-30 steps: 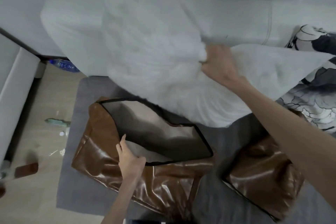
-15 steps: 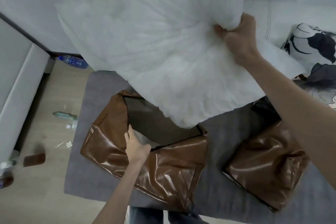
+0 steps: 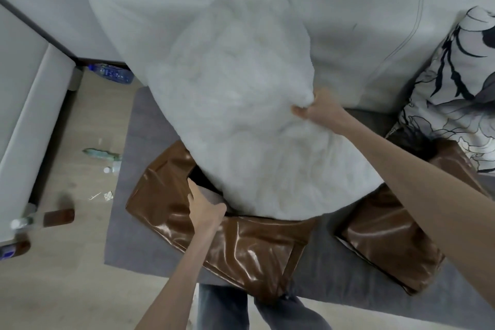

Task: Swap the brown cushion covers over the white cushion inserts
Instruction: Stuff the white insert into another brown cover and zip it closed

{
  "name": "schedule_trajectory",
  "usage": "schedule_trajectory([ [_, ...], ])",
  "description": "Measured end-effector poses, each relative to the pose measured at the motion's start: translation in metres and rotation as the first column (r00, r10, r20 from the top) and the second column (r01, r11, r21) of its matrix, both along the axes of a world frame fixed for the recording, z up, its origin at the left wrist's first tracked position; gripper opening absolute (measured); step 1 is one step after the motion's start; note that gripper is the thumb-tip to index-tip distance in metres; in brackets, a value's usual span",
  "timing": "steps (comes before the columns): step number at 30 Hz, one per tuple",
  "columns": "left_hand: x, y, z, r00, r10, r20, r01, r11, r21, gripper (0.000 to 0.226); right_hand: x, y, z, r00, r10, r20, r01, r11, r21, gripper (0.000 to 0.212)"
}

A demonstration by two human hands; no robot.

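Note:
A big white cushion insert (image 3: 241,120) hangs over the grey sofa seat (image 3: 144,126), its lower end at the mouth of a glossy brown cover (image 3: 241,244) lying flat. My right hand (image 3: 318,110) grips the insert's right edge in a bunched fistful. My left hand (image 3: 203,209) holds the near lip of the cover's opening, thumb on the outside and fingers inside. A second brown cover (image 3: 388,238) lies to the right, partly under my right forearm.
A black-and-white floral cushion (image 3: 455,88) leans at the right against the pale sofa back (image 3: 361,21). On the wood floor at the left lie a blue-labelled bottle (image 3: 112,73), scraps of litter (image 3: 100,154) and a brown object (image 3: 57,217). My legs (image 3: 241,311) stand at the sofa's front edge.
My right hand has come down and brought the insert lower, so its bottom end now covers the cover's opening. My left hand has kept its hold on the opening's lip.

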State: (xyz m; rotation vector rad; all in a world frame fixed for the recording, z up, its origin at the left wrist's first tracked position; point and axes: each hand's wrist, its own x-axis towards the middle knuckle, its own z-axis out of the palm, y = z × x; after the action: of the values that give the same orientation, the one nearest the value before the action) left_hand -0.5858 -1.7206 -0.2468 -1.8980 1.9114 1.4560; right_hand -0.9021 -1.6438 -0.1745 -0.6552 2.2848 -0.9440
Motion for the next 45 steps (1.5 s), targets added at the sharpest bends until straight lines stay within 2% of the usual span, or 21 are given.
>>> schedule_trajectory([
  [3,0.002,-0.004,-0.003,0.996,-0.024,0.084,0.021,0.999,0.040,0.099,0.006,0.020,-0.021,0.986,0.164,-0.020,-0.156,0.964,0.214,0.027],
  [5,0.005,-0.006,-0.007,0.964,-0.174,0.202,0.180,0.984,-0.014,0.086,0.012,0.033,-0.037,0.977,0.213,-0.004,-0.200,0.922,0.332,0.028],
  [8,0.010,-0.018,-0.017,0.859,-0.363,0.361,0.444,0.879,-0.173,0.065,0.027,0.055,-0.064,0.974,0.223,0.036,-0.217,0.879,0.424,0.035],
  [10,0.012,-0.034,-0.031,0.773,-0.455,0.442,0.585,0.781,-0.219,0.069,0.033,0.069,-0.085,0.974,0.224,0.024,-0.205,0.834,0.512,0.034],
  [12,0.009,-0.052,-0.048,0.691,-0.559,0.458,0.697,0.683,-0.218,0.074,0.033,0.078,-0.102,0.975,0.220,0.030,-0.186,0.738,0.649,0.034],
  [15,-0.012,-0.076,-0.073,0.602,-0.670,0.435,0.792,0.570,-0.219,0.079,0.014,0.070,-0.113,0.970,0.221,0.102,-0.202,0.496,0.845,0.048],
  [17,-0.035,-0.087,-0.087,0.534,-0.729,0.427,0.842,0.504,-0.192,0.081,-0.001,0.041,-0.111,0.979,0.201,-0.018,-0.056,0.357,0.933,0.066],
  [18,-0.047,-0.092,-0.095,0.508,-0.749,0.425,0.858,0.482,-0.176,0.080,-0.007,0.019,-0.108,0.960,0.246,-0.135,0.044,0.343,0.938,0.078],
  [19,-0.058,-0.097,-0.102,0.484,-0.762,0.430,0.872,0.464,-0.158,0.079,-0.009,-0.007,-0.107,0.908,0.337,-0.248,0.101,0.398,0.912,0.089],
  [20,-0.067,-0.103,-0.110,0.454,-0.773,0.444,0.885,0.446,-0.130,0.081,-0.008,-0.034,-0.109,0.837,0.430,-0.339,0.079,0.518,0.852,0.093],
  [22,-0.080,-0.115,-0.122,0.401,-0.794,0.456,0.899,0.437,-0.030,0.089,0.002,-0.092,-0.120,0.782,0.485,-0.392,-0.160,0.764,0.625,0.079],
  [23,-0.085,-0.118,-0.127,0.392,-0.804,0.447,0.894,0.448,0.022,0.092,0.009,-0.119,-0.128,0.796,0.500,-0.341,-0.282,0.805,0.523,0.072],
  [26,-0.092,-0.117,-0.142,0.373,-0.801,0.469,0.898,0.438,0.033,0.095,0.024,-0.190,-0.163,0.797,0.574,-0.185,-0.454,0.773,0.443,0.068],
  [29,-0.092,-0.109,-0.159,0.348,-0.792,0.502,0.900,0.433,0.058,0.093,0.033,-0.234,-0.203,0.722,0.681,-0.123,-0.521,0.652,0.551,0.083],
  [31,-0.086,-0.105,-0.172,0.269,-0.810,0.521,0.910,0.392,0.139,0.095,0.041,-0.239,-0.226,0.673,0.738,-0.051,-0.541,0.538,0.646,0.098],
  [33,-0.075,-0.102,-0.185,0.213,-0.800,0.561,0.926,0.348,0.145,0.088,0.051,-0.234,-0.240,0.627,0.776,-0.063,-0.521,0.479,0.706,0.104],
  [35,-0.062,-0.100,-0.194,0.192,-0.772,0.606,0.949,0.304,0.086,0.079,0.055,-0.226,-0.243,0.603,0.790,-0.113,-0.503,0.486,0.714,0.092],
  [38,-0.047,-0.108,-0.203,0.154,-0.750,0.643,0.979,0.202,0.001,0.083,0.055,-0.213,-0.237,0.572,0.805,-0.159,-0.511,0.501,0.699,0.058],
  [39,-0.044,-0.116,-0.204,0.162,-0.747,0.645,0.981,0.194,-0.022,0.079,0.056,-0.207,-0.234,0.554,0.814,-0.176,-0.521,0.503,0.689,0.048],
  [41,-0.042,-0.133,-0.205,0.233,-0.745,0.624,0.966,0.249,-0.064,0.062,0.058,-0.191,-0.229,0.539,0.812,-0.223,-0.549,0.539,0.638,0.033],
  [45,-0.045,-0.158,-0.192,0.489,-0.729,0.479,0.871,0.440,-0.218,0.034,0.061,-0.160,-0.216,0.599,0.759,-0.253,-0.602,0.636,0.483,0.025],
])
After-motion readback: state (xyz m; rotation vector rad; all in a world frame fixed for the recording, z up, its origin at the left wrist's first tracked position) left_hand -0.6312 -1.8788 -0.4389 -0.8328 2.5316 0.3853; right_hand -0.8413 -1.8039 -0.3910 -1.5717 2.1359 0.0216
